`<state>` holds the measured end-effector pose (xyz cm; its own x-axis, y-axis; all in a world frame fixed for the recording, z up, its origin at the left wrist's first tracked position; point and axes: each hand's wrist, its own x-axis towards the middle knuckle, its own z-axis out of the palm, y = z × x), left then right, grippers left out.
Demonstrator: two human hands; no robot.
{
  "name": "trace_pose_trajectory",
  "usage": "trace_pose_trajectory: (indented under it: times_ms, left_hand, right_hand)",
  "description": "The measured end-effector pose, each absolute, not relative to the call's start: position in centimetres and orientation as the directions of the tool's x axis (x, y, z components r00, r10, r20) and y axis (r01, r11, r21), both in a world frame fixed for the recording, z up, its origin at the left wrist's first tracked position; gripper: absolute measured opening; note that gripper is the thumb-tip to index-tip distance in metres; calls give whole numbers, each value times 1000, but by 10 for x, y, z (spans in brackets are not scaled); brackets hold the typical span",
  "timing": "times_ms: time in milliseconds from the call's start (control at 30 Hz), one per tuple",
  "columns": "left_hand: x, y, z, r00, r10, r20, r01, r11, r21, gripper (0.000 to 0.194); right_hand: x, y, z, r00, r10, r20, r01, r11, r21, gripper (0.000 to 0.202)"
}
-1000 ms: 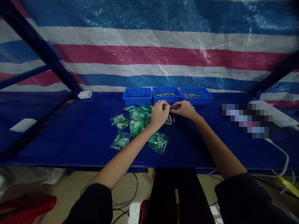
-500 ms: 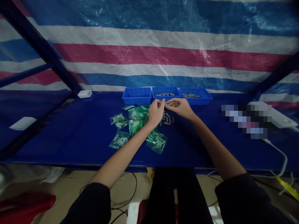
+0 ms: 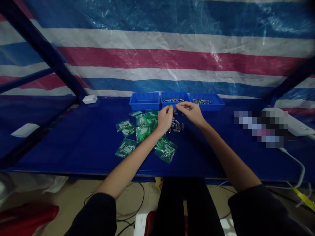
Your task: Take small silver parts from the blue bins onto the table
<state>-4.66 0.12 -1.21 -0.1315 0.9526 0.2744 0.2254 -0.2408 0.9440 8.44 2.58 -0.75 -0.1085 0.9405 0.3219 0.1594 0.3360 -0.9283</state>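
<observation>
My left hand (image 3: 165, 118) is closed, its fingers bent together above the pile of small metal parts (image 3: 176, 126); what it holds is hidden. Just to the right, my right hand (image 3: 190, 111) pinches something too small to make out at its fingertips, in front of the middle blue bin (image 3: 175, 95). A narrow gap lies between the two hands. Left of the metal parts, several green-tinted plastic bags (image 3: 143, 132) with small pieces inside are heaped on the blue table (image 3: 81, 141), partly behind my left wrist.
The left blue bin (image 3: 144, 105) shows no contents; the right blue bin (image 3: 216, 104) holds small metal pieces. White boxes (image 3: 90, 99) lie at the left. At the right are a pixelated object (image 3: 262, 127), a white device (image 3: 292, 121) and a cable. Dark frame posts flank the table.
My right hand has moved slightly right, and its fingertips are now apart from my left hand. Both hands were touching or nearly touching before.
</observation>
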Motion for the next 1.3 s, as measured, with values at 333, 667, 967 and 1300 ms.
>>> trace_pose_trajectory:
  times_ms: [333, 667, 967, 1300]
  left_hand:
    - [-45, 2, -13, -142, 963, 228, 106, -214, 971, 28]
    - [-46, 0, -10, -136, 961, 241, 132, -223, 966, 24]
    - [-48, -6, -11, -131, 954, 268, 139, -250, 958, 20]
    - [-47, -5, -19, -121, 947, 299, 145, -281, 949, 20]
  right_hand:
    - [101, 31, -12, 45, 915, 402, 521, 322, -791, 25]
    - [108, 39, -3, 3, 944, 329, 145, 325, -934, 49]
    - [104, 35, -20, -379, 863, 334, 505, 496, -707, 31]
    - [94, 32, -29, -481, 811, 334, 629, 584, -513, 28]
